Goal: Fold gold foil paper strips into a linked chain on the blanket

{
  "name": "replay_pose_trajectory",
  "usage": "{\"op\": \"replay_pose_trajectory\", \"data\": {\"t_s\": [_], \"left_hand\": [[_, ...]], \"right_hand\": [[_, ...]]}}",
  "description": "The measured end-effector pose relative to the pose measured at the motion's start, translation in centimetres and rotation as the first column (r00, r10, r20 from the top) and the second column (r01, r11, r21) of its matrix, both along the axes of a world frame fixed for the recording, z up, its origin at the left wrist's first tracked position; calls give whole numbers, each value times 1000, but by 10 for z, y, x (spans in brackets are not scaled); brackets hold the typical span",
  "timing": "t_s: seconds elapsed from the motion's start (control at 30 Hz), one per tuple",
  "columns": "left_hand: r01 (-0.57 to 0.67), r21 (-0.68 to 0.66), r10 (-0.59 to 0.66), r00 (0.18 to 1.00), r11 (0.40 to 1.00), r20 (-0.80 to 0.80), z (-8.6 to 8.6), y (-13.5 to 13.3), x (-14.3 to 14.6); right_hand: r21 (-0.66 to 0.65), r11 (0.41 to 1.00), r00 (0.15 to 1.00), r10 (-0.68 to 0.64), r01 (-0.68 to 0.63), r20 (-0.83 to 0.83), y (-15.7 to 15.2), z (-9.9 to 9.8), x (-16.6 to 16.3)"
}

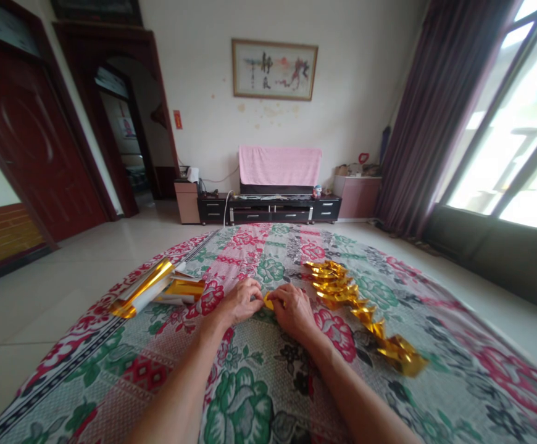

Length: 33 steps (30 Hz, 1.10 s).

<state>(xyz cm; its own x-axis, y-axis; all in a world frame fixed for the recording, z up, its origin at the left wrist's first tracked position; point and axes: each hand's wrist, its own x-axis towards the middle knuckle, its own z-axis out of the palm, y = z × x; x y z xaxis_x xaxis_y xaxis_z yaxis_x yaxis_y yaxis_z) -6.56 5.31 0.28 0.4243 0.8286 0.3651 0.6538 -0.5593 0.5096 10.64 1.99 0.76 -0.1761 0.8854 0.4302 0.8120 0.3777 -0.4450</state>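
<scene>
Both my hands meet at the middle of a flowered cloth [259,382] spread over a table. My left hand [242,300] and my right hand [291,308] are closed in a pinch on a small piece of gold foil paper [268,302] between them; most of it is hidden by my fingers. A row of several folded gold foil pieces [358,308] runs from just right of my right hand toward the near right. A stack of gold foil sheets [157,287] lies to the left of my left hand.
Beyond the cloth is a tiled floor [65,277], a low dark TV cabinet [268,208] with a pink cover [279,165] at the far wall, dark red doors [32,142] on the left, and a curtain [430,117] and window on the right.
</scene>
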Motion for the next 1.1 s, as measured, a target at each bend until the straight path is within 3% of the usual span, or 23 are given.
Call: {"op": "replay_pose_trajectory", "data": {"t_s": [0.23,0.43,0.7,0.9,1.1], "left_hand": [[11,-1,-11,999,1000,-50,1,-2,2],[-15,-7,14,998,1000,-68,7,-8,6],[-18,-3,18,995,1000,-101,9,-8,8],[-47,4,48,993,999,-107,12,-10,11],[-52,18,54,993,998,-101,12,-12,12]], "right_hand": [[35,994,995,100,-99,-6,7,-5,7],[74,994,996,84,-82,-21,8,-9,6],[188,980,996,49,-64,81,-4,7,6],[97,978,982,178,-183,55,-2,5,5],[71,989,990,133,-131,-36,-3,5,2]]}}
